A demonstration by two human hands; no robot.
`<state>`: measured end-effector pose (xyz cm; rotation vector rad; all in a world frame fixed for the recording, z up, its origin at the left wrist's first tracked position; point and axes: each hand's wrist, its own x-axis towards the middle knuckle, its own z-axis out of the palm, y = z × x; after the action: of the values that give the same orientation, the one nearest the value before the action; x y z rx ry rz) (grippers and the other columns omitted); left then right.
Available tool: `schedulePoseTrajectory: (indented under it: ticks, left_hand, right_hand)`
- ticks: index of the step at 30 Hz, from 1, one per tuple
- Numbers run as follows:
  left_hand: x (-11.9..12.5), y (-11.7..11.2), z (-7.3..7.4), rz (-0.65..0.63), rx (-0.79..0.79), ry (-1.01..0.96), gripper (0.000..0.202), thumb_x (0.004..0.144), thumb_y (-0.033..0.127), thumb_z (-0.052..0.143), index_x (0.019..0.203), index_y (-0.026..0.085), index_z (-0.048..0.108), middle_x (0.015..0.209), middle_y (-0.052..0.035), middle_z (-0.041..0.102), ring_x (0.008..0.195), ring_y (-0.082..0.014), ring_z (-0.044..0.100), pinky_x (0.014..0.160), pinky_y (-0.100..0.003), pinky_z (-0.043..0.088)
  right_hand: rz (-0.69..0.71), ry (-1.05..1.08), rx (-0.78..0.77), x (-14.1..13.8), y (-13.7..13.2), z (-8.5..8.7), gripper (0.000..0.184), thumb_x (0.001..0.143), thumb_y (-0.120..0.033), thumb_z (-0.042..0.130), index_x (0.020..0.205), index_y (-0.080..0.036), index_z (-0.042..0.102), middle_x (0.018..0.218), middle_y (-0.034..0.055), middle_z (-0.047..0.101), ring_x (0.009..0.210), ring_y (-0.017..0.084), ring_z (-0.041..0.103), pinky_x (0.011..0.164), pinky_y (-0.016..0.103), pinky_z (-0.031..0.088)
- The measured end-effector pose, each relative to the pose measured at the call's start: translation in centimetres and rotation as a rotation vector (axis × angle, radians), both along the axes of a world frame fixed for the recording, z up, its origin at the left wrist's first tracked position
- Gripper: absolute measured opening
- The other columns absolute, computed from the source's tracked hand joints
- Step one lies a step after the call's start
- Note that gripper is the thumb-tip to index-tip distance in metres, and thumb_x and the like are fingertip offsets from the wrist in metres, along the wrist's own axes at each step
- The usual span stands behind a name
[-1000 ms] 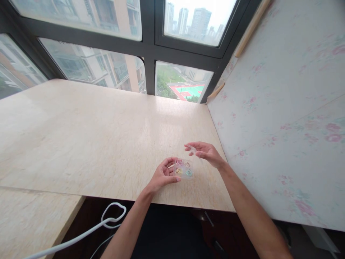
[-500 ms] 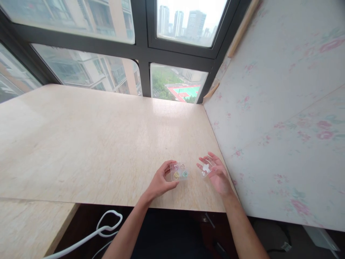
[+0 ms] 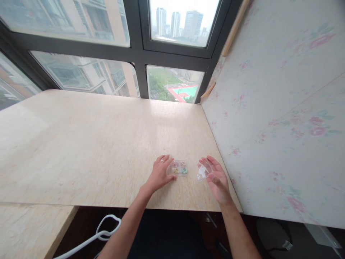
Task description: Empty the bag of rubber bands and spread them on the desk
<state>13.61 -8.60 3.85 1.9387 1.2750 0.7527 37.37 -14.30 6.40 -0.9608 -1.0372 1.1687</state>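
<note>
A small clear plastic box with compartments lies flat on the pale countertop. Small coloured loops, pink, yellow and green among them, sit in its compartments; they look like little elastic bands. My left hand is closed around the box's left end, fingers at the far side and thumb at the near side, with a ring on one finger. To the right, my right hand holds a clear plastic lid tilted above the counter, pinched between thumb and fingers. White shapes, perhaps a label, show on the lid.
The marbled countertop runs back to dark-framed windows. A flower-patterned wall bounds it closely on the right. Below the front edge, a white cable or tube loops at the left.
My left hand has lowered the box from a tilted hold to flat on the counter, its fingers now more over the left end. The lid in my right hand has shifted slightly left and down.
</note>
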Motion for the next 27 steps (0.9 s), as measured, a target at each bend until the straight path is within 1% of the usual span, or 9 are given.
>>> schedulePoseTrajectory:
  ticks: [2, 5, 10, 13, 16, 18, 20, 23, 27]
  left_hand:
    - [0.0, 0.0, -0.1, 0.008, -0.024, 0.022, 0.066, 0.058, 0.024, 0.082, 0.12, 0.022, 0.059, 0.142, -0.015, 0.045, 0.136, -0.0384, 0.026, 0.109, -0.057, 0.02]
    - [-0.1, -0.1, 0.0, -0.008, -0.047, 0.0, 0.07, 0.058, 0.022, 0.08, 0.124, 0.023, 0.057, 0.143, -0.0156, 0.043, 0.137, -0.0394, 0.025, 0.108, -0.058, 0.02]
    - [-1.1, -1.0, 1.2, -0.038, -0.026, -0.092, 0.085, 0.065, 0.029, 0.077, 0.14, 0.024, 0.038, 0.149, -0.014, 0.035, 0.141, -0.0334, 0.019, 0.112, -0.054, 0.017]
    - [-1.9, -1.7, 2.0, -0.01, -0.012, -0.173, 0.084, 0.069, 0.034, 0.076, 0.141, 0.026, 0.036, 0.149, -0.012, 0.034, 0.141, -0.0313, 0.023, 0.113, -0.053, 0.019]
    - [-2.7, -2.1, 2.2, -0.002, -0.022, -0.187, 0.08, 0.07, 0.035, 0.075, 0.14, 0.028, 0.037, 0.148, -0.011, 0.036, 0.139, -0.0314, 0.027, 0.112, -0.053, 0.022]
    - [-2.9, -2.2, 2.0, -0.004, -0.045, -0.176, 0.077, 0.071, 0.034, 0.074, 0.139, 0.027, 0.038, 0.146, -0.0114, 0.038, 0.137, -0.0319, 0.029, 0.111, -0.053, 0.023]
    - [-2.8, -2.1, 1.6, -0.005, -0.063, -0.162, 0.076, 0.072, 0.032, 0.073, 0.139, 0.025, 0.038, 0.145, -0.0124, 0.04, 0.137, -0.0323, 0.03, 0.111, -0.053, 0.024]
    - [-2.1, -1.8, 0.9, -0.012, -0.054, -0.164, 0.074, 0.072, 0.029, 0.072, 0.138, 0.024, 0.039, 0.144, -0.013, 0.041, 0.137, -0.0329, 0.03, 0.111, -0.054, 0.023]
    - [-0.8, -1.0, 0.2, -0.038, -0.02, -0.161, 0.073, 0.07, 0.026, 0.072, 0.137, 0.024, 0.041, 0.142, -0.0137, 0.043, 0.137, -0.0342, 0.029, 0.111, -0.055, 0.021]
  right_hand:
    - [-0.001, -0.035, -0.004, -0.4, 0.0, 0.2, 0.06, 0.076, -0.042, 0.071, 0.131, -0.029, 0.048, 0.135, 0.0098, 0.052, 0.128, 0.03, 0.045, 0.108, 0.054, 0.035]
    - [0.009, -0.082, 0.009, -1.1, 0.1, 0.6, 0.064, 0.076, -0.043, 0.072, 0.133, -0.03, 0.046, 0.136, 0.0111, 0.052, 0.124, 0.031, 0.05, 0.104, 0.053, 0.04]
    - [0.06, -0.109, 0.055, -3.0, 1.1, 1.1, 0.064, 0.078, -0.038, 0.071, 0.134, -0.031, 0.042, 0.135, 0.0102, 0.051, 0.124, 0.03, 0.05, 0.102, 0.052, 0.043]
    - [0.07, -0.15, 0.09, -3.3, 2.4, 0.8, 0.066, 0.076, -0.033, 0.073, 0.134, -0.032, 0.041, 0.135, 0.0094, 0.05, 0.125, 0.029, 0.05, 0.103, 0.051, 0.043]
    - [-0.012, -0.238, 0.115, -1.8, 4.2, -0.6, 0.067, 0.075, -0.03, 0.073, 0.134, -0.031, 0.041, 0.136, 0.0085, 0.048, 0.127, 0.026, 0.048, 0.107, 0.049, 0.038]
    - [-0.124, -0.303, 0.08, 0.2, 5.3, -1.9, 0.068, 0.074, -0.031, 0.073, 0.133, -0.028, 0.041, 0.137, 0.0105, 0.046, 0.128, 0.027, 0.047, 0.108, 0.049, 0.037]
    - [-0.259, -0.376, 0.003, 2.4, 6.0, -3.2, 0.07, 0.071, -0.034, 0.073, 0.133, -0.022, 0.041, 0.138, 0.0142, 0.046, 0.128, 0.029, 0.046, 0.107, 0.051, 0.037]
    - [-0.395, -0.527, -0.07, 5.0, 6.0, -4.4, 0.071, 0.069, -0.038, 0.071, 0.131, -0.018, 0.044, 0.137, 0.0175, 0.047, 0.127, 0.032, 0.047, 0.106, 0.052, 0.037]
    - [-0.445, -0.815, -0.124, 6.2, 4.9, -4.6, 0.07, 0.066, -0.037, 0.072, 0.129, -0.017, 0.049, 0.136, 0.0175, 0.05, 0.129, 0.037, 0.043, 0.108, 0.057, 0.031]
